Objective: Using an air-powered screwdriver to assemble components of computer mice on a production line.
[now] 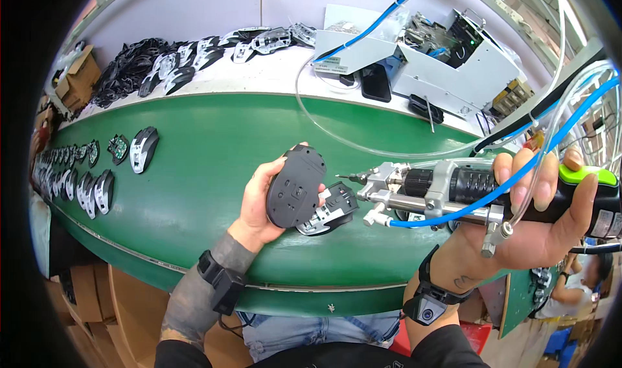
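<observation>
My left hand [258, 199] grips a black computer mouse [296, 185] by its edges, its underside turned up. Close behind it, partly covered by the held mouse and my fingers, is a grey and black mouse shell [334, 206] with its inside showing. In my right hand [541, 199] is a power screwdriver [421, 185] with a green end, metal fittings and a blue air hose [447, 220]. Its thin bit [346, 177] points left toward the held mouse, a small gap apart from it.
Mouse shells [103, 191] and circuit boards [118, 149] stand in rows on the green belt's left [214, 135]. Several shells [207, 52] and a pile of black cables [133, 67] lie on the white shelf. A white machine [440, 76] stands back right. Another person [576, 290] sits far right.
</observation>
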Available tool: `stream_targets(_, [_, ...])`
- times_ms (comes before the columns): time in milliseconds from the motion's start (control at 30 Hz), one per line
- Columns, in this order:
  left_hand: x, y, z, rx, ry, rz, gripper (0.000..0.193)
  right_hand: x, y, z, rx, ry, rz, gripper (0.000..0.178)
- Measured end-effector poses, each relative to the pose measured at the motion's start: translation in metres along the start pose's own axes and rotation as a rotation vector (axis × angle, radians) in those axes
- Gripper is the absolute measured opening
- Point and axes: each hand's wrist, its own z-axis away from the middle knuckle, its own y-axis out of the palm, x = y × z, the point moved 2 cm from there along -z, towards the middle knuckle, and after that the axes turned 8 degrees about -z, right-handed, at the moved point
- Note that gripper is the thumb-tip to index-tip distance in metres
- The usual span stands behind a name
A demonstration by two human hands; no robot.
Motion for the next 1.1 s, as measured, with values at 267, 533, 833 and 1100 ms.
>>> stream_targets(267, [0.007,0.013,0.013,0.139,-0.002,0.115,0.052,-0.006,0.003,-0.002,-0.024,0.001,0.093,0.024])
stream_targets(533, [0.01,0.021,0.022,0.107,0.033,0.105,0.055,-0.006,-0.001,-0.002,0.03,0.013,0.019,0.03])
stream_targets(833, [0.007,0.016,0.017,-0.07,0.076,0.094,0.051,0.01,-0.004,-0.003,0.006,-0.033,-0.008,0.032])
stream_targets(1100, [0.016,0.017,0.02,0.001,-0.053,0.072,0.051,0.002,0.0,-0.004,0.077,0.033,0.053,0.033])
